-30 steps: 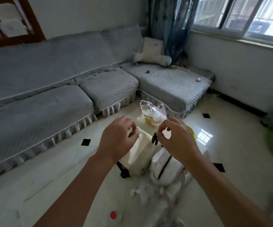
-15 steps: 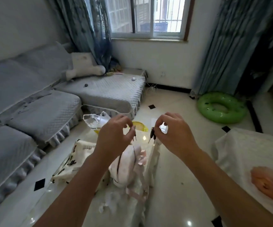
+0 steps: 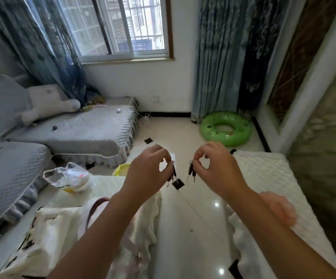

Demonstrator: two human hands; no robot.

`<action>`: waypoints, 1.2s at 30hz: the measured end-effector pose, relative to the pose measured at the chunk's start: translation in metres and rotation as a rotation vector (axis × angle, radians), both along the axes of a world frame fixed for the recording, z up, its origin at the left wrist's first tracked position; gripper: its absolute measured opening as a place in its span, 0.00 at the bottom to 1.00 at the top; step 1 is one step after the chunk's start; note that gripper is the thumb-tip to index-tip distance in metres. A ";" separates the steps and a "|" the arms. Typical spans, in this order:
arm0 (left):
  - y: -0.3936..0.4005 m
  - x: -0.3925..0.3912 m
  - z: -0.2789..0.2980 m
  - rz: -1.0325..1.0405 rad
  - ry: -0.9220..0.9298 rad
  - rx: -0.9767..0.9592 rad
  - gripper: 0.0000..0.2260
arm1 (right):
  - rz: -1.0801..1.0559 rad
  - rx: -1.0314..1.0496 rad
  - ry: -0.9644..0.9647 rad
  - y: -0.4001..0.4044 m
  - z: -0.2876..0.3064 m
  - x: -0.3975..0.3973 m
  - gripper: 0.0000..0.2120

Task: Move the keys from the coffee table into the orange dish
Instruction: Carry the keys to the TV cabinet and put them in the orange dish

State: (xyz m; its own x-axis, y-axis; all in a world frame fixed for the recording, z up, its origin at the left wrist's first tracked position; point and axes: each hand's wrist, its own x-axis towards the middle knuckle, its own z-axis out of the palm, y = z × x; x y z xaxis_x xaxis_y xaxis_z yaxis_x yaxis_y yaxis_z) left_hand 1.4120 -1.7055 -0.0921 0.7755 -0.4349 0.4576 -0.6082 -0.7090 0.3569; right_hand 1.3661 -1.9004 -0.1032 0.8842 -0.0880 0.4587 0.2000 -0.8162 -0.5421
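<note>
Between the pinched fingertips of the left hand (image 3: pixel 147 174), thumb and forefinger closed tight on a ring, hangs a small bunch of dark-headed metal keys (image 3: pixel 172 175), blades pointing down. Just to the right of it, the right hand (image 3: pixel 218 170) does the same: its fingertips are clamped on a second bunch of dark-headed keys (image 3: pixel 191 173), dangling free. The two bunches hang close together but apart, both up in the air over the glossy white tiled floor (image 3: pixel 185 228) with its little black diamond insets.

Below and to the right of the right hand's fingers, partly behind the forearm, sits a pale orange, ruffle-edged dish (image 3: pixel 280 208) on a white quilted cloth-covered surface (image 3: pixel 263 174). The keys are well short of it.

Below and left of the left hand's fingers lies a white fabric bag with black lettering (image 3: pixel 42 238), and further left a crumpled clear plastic bag (image 3: pixel 68 178) on a pale glossy coffee table top (image 3: pixel 94 190). Beyond the fingers, a bright green inflatable swim ring (image 3: pixel 225 128) rests on the floor by the blue curtain (image 3: pixel 219 57). Far left, a grey quilted sofa (image 3: pixel 72 131) carries a white plush toy (image 3: pixel 48 101).
</note>
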 end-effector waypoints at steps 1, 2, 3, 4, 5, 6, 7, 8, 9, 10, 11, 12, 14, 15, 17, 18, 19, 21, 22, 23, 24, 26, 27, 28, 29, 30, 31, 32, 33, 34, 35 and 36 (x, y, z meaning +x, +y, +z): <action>-0.011 0.005 0.002 -0.019 0.003 -0.004 0.04 | -0.012 0.005 0.005 -0.011 -0.001 0.001 0.05; -0.023 0.012 0.003 -0.040 0.009 -0.012 0.04 | -0.031 0.006 0.009 -0.022 -0.002 0.003 0.05; -0.034 0.018 0.004 -0.065 0.016 -0.018 0.04 | -0.058 0.004 0.013 -0.033 -0.003 0.005 0.05; -0.046 0.025 0.003 -0.092 0.022 -0.018 0.04 | -0.089 0.000 0.017 -0.044 -0.005 0.007 0.05; -0.058 0.033 0.001 -0.121 0.027 -0.015 0.04 | -0.120 -0.002 0.021 -0.053 -0.007 0.009 0.05; -0.070 0.041 -0.001 -0.152 0.029 -0.011 0.03 | -0.152 -0.002 0.026 -0.063 -0.009 0.010 0.05; -0.083 0.050 -0.004 -0.183 0.031 -0.008 0.03 | -0.182 -0.002 0.032 -0.073 -0.012 0.012 0.05; -0.095 0.058 -0.007 -0.217 0.030 -0.005 0.03 | -0.212 -0.003 0.039 -0.082 -0.015 0.014 0.05; -0.107 0.067 -0.010 -0.254 0.025 -0.006 0.03 | -0.239 -0.005 0.047 -0.091 -0.017 0.017 0.05; -0.118 0.078 -0.013 -0.295 0.017 -0.011 0.03 | -0.265 -0.007 0.054 -0.099 -0.019 0.020 0.05; -0.128 0.089 -0.016 -0.333 0.015 -0.017 0.03 | -0.293 -0.008 0.061 -0.108 -0.021 0.026 0.05; -0.138 0.102 -0.019 -0.363 0.017 -0.016 0.03 | -0.323 -0.009 0.066 -0.115 -0.022 0.033 0.04; -0.156 0.130 -0.024 -0.411 0.030 -0.005 0.03 | -0.384 -0.009 0.070 -0.126 -0.023 0.051 0.04; -0.165 0.145 -0.027 -0.439 0.039 -0.008 0.03 | -0.416 -0.008 0.074 -0.131 -0.024 0.060 0.04; -0.183 0.173 -0.032 -0.488 0.053 -0.016 0.03 | -0.475 -0.015 0.093 -0.140 -0.027 0.075 0.04; -0.194 0.185 -0.034 -0.513 0.054 -0.008 0.03 | -0.508 -0.019 0.111 -0.145 -0.030 0.081 0.04; -0.205 0.195 -0.037 -0.545 0.049 0.011 0.03 | -0.548 -0.023 0.135 -0.150 -0.033 0.084 0.05; -0.231 0.209 -0.043 -0.624 0.037 0.050 0.03 | -0.641 -0.024 0.187 -0.161 -0.040 0.087 0.05; -0.244 0.212 -0.046 -0.661 0.045 0.058 0.03 | -0.690 -0.018 0.206 -0.167 -0.043 0.086 0.05; -0.258 0.213 -0.049 -0.691 0.060 0.060 0.03 | -0.737 -0.007 0.225 -0.173 -0.046 0.084 0.05; -0.271 0.213 -0.052 -0.720 0.074 0.062 0.03 | -0.781 0.006 0.244 -0.179 -0.048 0.082 0.05; -0.298 0.211 -0.059 -0.796 0.091 0.074 0.03 | -0.854 0.032 0.273 -0.194 -0.054 0.076 0.06; -0.311 0.210 -0.063 -0.838 0.101 0.080 0.03 | -0.873 0.041 0.281 -0.203 -0.057 0.074 0.06; -0.323 0.208 -0.066 -0.873 0.114 0.089 0.03 | -0.881 0.045 0.286 -0.211 -0.059 0.071 0.06; -0.335 0.207 -0.068 -0.901 0.121 0.099 0.03 | -0.886 0.045 0.288 -0.220 -0.061 0.070 0.06; -0.347 0.206 -0.070 -0.920 0.122 0.111 0.03 | -0.892 0.046 0.287 -0.229 -0.063 0.069 0.06; -0.357 0.205 -0.070 -0.935 0.123 0.123 0.04 | -0.901 0.056 0.283 -0.238 -0.064 0.070 0.05; -0.365 0.204 -0.070 -0.948 0.127 0.131 0.04 | -0.911 0.069 0.275 -0.246 -0.064 0.071 0.05; -0.374 0.204 -0.069 -0.958 0.128 0.132 0.04 | -0.920 0.078 0.262 -0.255 -0.065 0.073 0.04; -0.382 0.205 -0.068 -0.966 0.126 0.129 0.04 | -0.926 0.086 0.247 -0.263 -0.065 0.076 0.04; -0.390 0.207 -0.068 -0.971 0.124 0.126 0.04 | -0.929 0.097 0.234 -0.271 -0.066 0.079 0.04; -0.398 0.209 -0.067 -0.971 0.119 0.125 0.03 | -0.927 0.103 0.229 -0.278 -0.066 0.082 0.04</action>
State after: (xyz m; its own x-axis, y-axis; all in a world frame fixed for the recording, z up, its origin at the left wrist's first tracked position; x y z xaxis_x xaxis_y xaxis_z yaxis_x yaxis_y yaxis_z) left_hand 1.6215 -2.1039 -0.1595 0.0933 -0.9471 0.3071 -0.9113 0.0430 0.4096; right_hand 1.4479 -2.1785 -0.1694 0.5098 -0.8278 0.2342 -0.6210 -0.5425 -0.5658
